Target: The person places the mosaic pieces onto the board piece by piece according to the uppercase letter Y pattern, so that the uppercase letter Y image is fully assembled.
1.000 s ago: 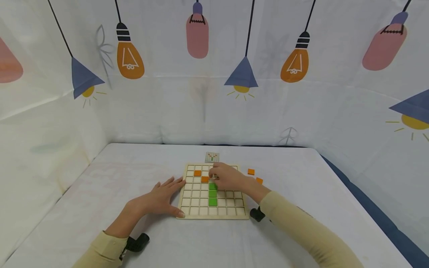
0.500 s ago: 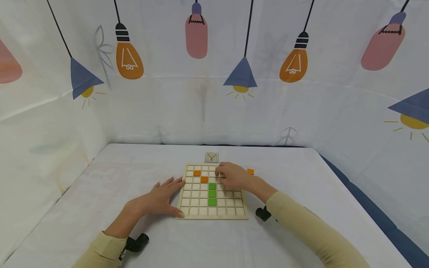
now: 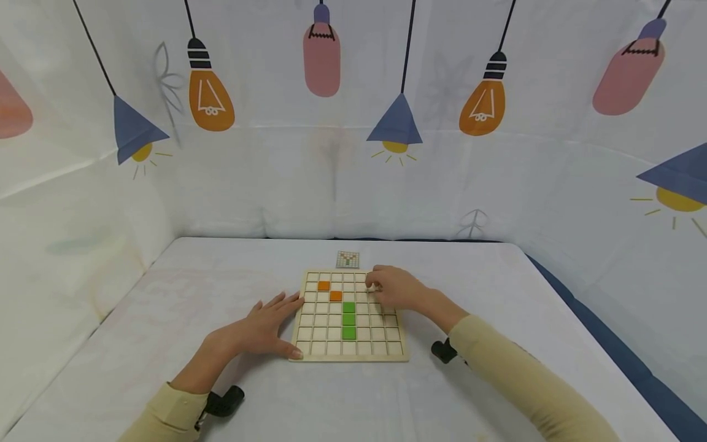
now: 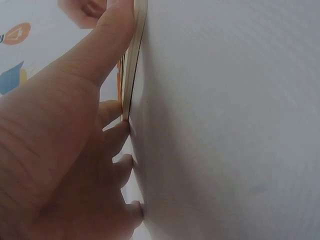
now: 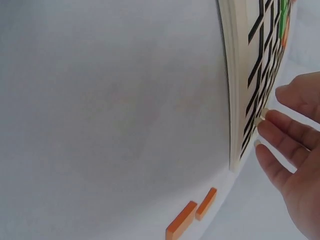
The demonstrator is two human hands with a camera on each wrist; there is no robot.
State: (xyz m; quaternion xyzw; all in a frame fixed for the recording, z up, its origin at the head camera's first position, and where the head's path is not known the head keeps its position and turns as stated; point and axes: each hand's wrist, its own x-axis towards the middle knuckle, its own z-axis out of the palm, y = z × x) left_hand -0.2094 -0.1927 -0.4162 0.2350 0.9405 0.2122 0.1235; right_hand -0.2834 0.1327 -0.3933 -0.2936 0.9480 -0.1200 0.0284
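Note:
A pale wooden grid board (image 3: 317, 348) lies on the white table. Three green tiles (image 3: 348, 319) form a column in its middle, and two orange tiles (image 3: 323, 286) sit diagonally up and left of them. My left hand (image 3: 265, 327) rests at the board's left edge, fingers spread, thumb at the near corner. Over the upper right cells, my right hand (image 3: 399, 287) has bent fingers. In the right wrist view its fingertips (image 5: 266, 113) are right at the grid, the thumb apart and nothing visible between. More orange tiles (image 5: 181, 220) lie beside the board, hidden in the head view.
A small pattern card (image 3: 347, 259) lies just beyond the board's far edge. White cloth (image 3: 248, 184) printed with lamps and bulbs hangs behind and around the table. Black cameras (image 3: 224, 402) are strapped at both wrists.
My right hand has moved right across the board's upper rows, away from the green column. It now covers the loose orange tiles in the head view. My left hand stays put.

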